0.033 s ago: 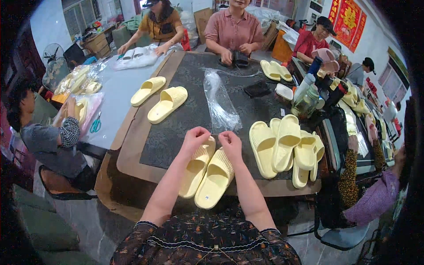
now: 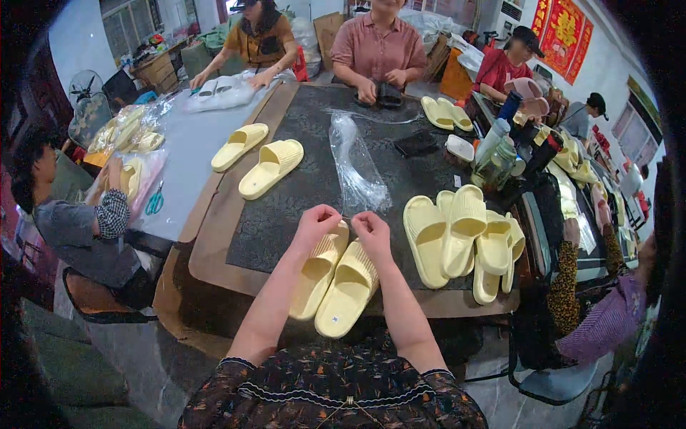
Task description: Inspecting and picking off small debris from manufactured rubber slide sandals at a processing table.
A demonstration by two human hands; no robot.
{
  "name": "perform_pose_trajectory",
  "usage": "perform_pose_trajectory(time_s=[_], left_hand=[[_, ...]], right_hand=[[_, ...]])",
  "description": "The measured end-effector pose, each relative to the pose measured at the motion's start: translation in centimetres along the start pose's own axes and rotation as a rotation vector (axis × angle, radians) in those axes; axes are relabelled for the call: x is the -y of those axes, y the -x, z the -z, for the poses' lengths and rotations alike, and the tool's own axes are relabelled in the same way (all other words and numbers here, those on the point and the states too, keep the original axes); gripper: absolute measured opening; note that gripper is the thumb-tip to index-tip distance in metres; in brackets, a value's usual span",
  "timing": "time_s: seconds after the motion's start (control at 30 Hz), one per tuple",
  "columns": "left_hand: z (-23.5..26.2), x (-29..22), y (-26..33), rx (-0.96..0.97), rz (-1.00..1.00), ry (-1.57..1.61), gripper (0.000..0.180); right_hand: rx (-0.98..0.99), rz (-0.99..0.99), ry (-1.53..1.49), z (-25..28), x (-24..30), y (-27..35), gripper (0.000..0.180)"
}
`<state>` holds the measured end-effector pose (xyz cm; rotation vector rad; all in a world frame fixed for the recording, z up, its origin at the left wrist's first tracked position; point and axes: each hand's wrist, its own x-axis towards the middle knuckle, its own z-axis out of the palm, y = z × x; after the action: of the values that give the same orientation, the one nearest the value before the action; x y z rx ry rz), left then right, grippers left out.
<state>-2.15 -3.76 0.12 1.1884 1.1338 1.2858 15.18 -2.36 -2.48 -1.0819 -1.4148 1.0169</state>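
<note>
Two yellow slippers [image 2: 348, 289] are overhanging the bench's [image 2: 214, 263] near edge, probably for easy reach; by their toes, left hand [image 2: 317, 226] and right hand [image 2: 374, 234] are pinching narrowly, on what I can't tell.

L hand [image 2: 316, 225] & R hand [image 2: 372, 232] close tog., slight gap betw., fingers curled, tips pinched, L forearm [image 2: 274, 297] & R forearm [image 2: 405, 297] bare, angled inward fr. below
</note>
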Motion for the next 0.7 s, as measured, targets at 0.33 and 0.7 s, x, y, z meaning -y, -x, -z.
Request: perform_pose_trajectory(time_s=[0.33,0.7], left_hand=[[0.1,0.9,-0.4,-0.016,0.005,-0.019,0.012],[0.3,0.7,-0.4,-0.012,-0.016,-0.002,0.013]], right_hand=[[0.095,0.023,0.021,0.1,0.6,0.1,0.013],[0.086,-0.004,-0.058,-0.3,1.2,0.1,0.013]])
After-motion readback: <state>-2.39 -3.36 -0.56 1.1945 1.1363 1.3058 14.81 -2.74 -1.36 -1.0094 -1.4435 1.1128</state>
